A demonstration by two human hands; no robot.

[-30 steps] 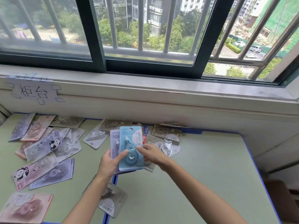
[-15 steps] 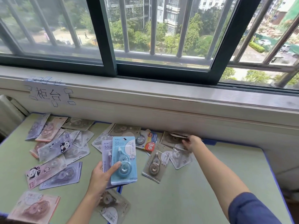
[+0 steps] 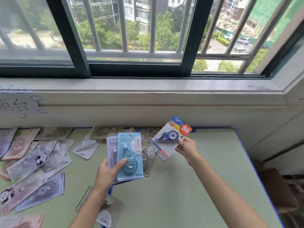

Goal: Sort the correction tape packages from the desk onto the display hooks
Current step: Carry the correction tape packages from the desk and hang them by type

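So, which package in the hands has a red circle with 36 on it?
The dark blue package in the right hand; the left hand holds pale ones.

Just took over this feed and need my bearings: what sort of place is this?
Probably an upper-floor room set up as a mock shop counter: a green desk strewn with correction tape packages, pushed under a barred window overlooking apartment blocks, a handwritten paper sign taped to the wall.

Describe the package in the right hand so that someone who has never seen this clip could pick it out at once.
Start at the green desk under the barred window. Above its far middle, the right hand pinches a white correction tape package by its lower edge. Unlike the pastel packages around it, it holds a dark blue dispenser and has a red-orange circle printed "36".
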